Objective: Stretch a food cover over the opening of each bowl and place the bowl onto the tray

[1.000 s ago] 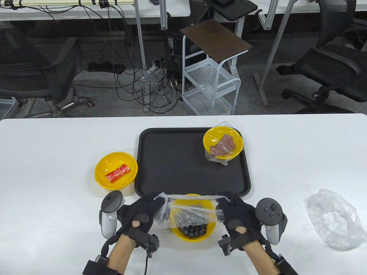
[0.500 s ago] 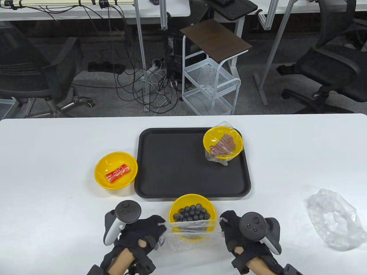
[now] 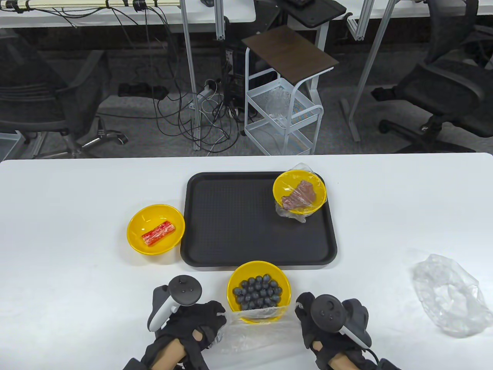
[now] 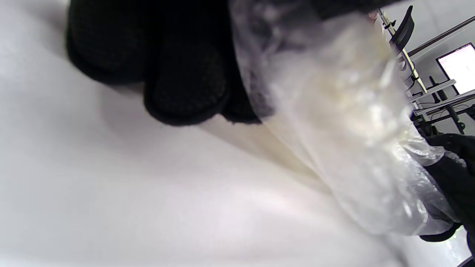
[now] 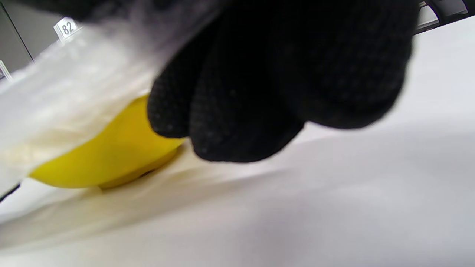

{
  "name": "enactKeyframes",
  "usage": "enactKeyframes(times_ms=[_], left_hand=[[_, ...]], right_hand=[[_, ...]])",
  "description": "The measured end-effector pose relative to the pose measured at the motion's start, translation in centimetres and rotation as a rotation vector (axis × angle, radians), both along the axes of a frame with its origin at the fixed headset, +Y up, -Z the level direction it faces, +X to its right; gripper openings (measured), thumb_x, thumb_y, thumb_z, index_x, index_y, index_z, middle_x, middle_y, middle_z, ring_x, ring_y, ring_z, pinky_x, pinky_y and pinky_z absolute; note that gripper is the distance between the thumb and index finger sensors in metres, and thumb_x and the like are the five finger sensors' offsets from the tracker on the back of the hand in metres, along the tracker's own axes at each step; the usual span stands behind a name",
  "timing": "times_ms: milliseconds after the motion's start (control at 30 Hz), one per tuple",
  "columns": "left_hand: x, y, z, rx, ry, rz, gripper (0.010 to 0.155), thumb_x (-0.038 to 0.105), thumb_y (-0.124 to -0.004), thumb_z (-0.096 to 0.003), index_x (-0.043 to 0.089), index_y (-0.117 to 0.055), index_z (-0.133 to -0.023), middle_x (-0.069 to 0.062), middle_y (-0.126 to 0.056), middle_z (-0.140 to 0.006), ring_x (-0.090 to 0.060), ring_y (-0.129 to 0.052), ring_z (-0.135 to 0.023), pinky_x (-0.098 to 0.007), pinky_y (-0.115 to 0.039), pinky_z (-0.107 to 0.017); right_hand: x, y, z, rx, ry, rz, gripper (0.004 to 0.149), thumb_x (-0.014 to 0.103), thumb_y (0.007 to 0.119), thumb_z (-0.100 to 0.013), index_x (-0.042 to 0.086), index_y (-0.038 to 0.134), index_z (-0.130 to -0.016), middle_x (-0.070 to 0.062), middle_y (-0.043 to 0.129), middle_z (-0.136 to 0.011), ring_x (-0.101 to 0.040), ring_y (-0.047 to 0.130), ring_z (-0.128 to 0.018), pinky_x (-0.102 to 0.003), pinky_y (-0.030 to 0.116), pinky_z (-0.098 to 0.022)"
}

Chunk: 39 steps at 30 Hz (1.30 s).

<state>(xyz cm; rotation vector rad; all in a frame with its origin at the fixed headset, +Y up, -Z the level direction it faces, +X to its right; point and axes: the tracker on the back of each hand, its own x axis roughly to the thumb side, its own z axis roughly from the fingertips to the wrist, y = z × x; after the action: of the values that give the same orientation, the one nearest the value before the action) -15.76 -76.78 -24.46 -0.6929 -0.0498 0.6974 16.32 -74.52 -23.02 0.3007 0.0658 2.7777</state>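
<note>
A yellow bowl of dark round berries stands on the white table just in front of the black tray. A clear plastic food cover is stretched between my hands across the bowl's near rim and drapes down to the table. My left hand grips its left end and my right hand grips its right end. The wrist views show the crinkled cover under curled gloved fingers beside the yellow bowl. A covered bowl with brown food sits at the tray's far right corner.
An uncovered yellow bowl holding a red and white stick stands left of the tray. Another crumpled clear cover lies at the right of the table. The table's near edge is close below my hands.
Both hands have pulled the stretched cover from the bowl's far rim toward me and down to its near rim. The berries now show uncovered.
</note>
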Motion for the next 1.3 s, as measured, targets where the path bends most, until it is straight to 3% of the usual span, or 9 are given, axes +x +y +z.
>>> enactKeyframes(times_ms=[300, 433, 700, 900, 1100, 1200, 1300], left_hand=[[0.4, -0.5, 0.1, 0.029, 0.005, -0.018, 0.047, 0.041, -0.079, -0.0493, 0.019, -0.082, -0.091, 0.003, -0.106, -0.059, -0.027, -0.108, -0.049, -0.046, -0.091, -0.044], [0.0, -0.8, -0.5, 0.039, 0.060, 0.064, 0.053, 0.041, -0.077, -0.0502, 0.022, -0.075, -0.100, 0.002, -0.108, -0.062, -0.029, -0.108, -0.051, -0.046, -0.090, -0.044], [-0.1, -1.1, -1.2, 0.022, 0.115, 0.174, 0.064, 0.040, -0.075, -0.0518, 0.033, -0.052, -0.111, -0.001, -0.105, -0.077, -0.031, -0.109, -0.056, -0.046, -0.091, -0.045], [0.0, -1.0, -1.7, 0.020, 0.141, 0.154, 0.059, 0.039, -0.073, -0.0527, 0.037, -0.059, -0.110, -0.002, -0.105, -0.078, -0.033, -0.108, -0.056, -0.046, -0.090, -0.045], [0.3, -0.4, -2.9, 0.027, 0.143, 0.094, 0.052, 0.038, -0.073, -0.0527, 0.032, -0.072, -0.104, -0.004, -0.103, -0.079, -0.034, -0.108, -0.057, -0.047, -0.090, -0.046], [0.7, 0.0, -3.6, 0.020, 0.117, 0.043, 0.050, 0.038, -0.072, -0.0526, 0.029, -0.075, -0.102, -0.004, -0.103, -0.080, -0.034, -0.107, -0.058, -0.048, -0.089, -0.047], [0.9, 0.4, -4.2, 0.018, 0.099, -0.009, 0.048, 0.037, -0.072, -0.0524, 0.030, -0.078, -0.100, -0.004, -0.102, -0.080, -0.034, -0.107, -0.059, -0.048, -0.089, -0.047]], right_hand=[[0.0, -0.3, -0.1, 0.012, -0.004, 0.005, 0.048, 0.033, 0.080, -0.045, 0.005, 0.083, -0.083, -0.003, 0.102, -0.050, -0.021, 0.110, -0.028, -0.033, 0.093, -0.015], [0.3, -0.6, -1.0, 0.014, -0.038, -0.038, 0.048, 0.032, 0.079, -0.045, 0.006, 0.082, -0.085, -0.003, 0.102, -0.051, -0.022, 0.109, -0.030, -0.034, 0.093, -0.017], [0.1, -0.6, -2.7, -0.052, -0.043, -0.086, 0.063, 0.030, 0.078, -0.047, 0.009, 0.064, -0.104, -0.004, 0.101, -0.055, -0.027, 0.108, -0.036, -0.036, 0.092, -0.021], [-0.2, -0.7, -4.1, -0.133, -0.018, -0.106, 0.061, 0.028, 0.077, -0.046, 0.014, 0.065, -0.104, -0.005, 0.100, -0.058, -0.029, 0.107, -0.039, -0.038, 0.091, -0.023], [-0.1, -0.6, -5.5, -0.192, -0.017, -0.120, 0.058, 0.027, 0.080, -0.045, 0.015, 0.073, -0.101, -0.006, 0.100, -0.062, -0.032, 0.107, -0.043, -0.039, 0.091, -0.025], [-0.3, -0.6, -6.3, -0.228, 0.010, -0.084, 0.062, 0.027, 0.079, -0.045, 0.022, 0.064, -0.106, -0.006, 0.100, -0.063, -0.033, 0.106, -0.045, -0.040, 0.091, -0.027], [-0.3, -0.5, -6.9, -0.230, 0.016, -0.079, 0.058, 0.026, 0.077, -0.047, 0.024, 0.066, -0.105, -0.007, 0.099, -0.064, -0.033, 0.105, -0.046, -0.040, 0.090, -0.027]])
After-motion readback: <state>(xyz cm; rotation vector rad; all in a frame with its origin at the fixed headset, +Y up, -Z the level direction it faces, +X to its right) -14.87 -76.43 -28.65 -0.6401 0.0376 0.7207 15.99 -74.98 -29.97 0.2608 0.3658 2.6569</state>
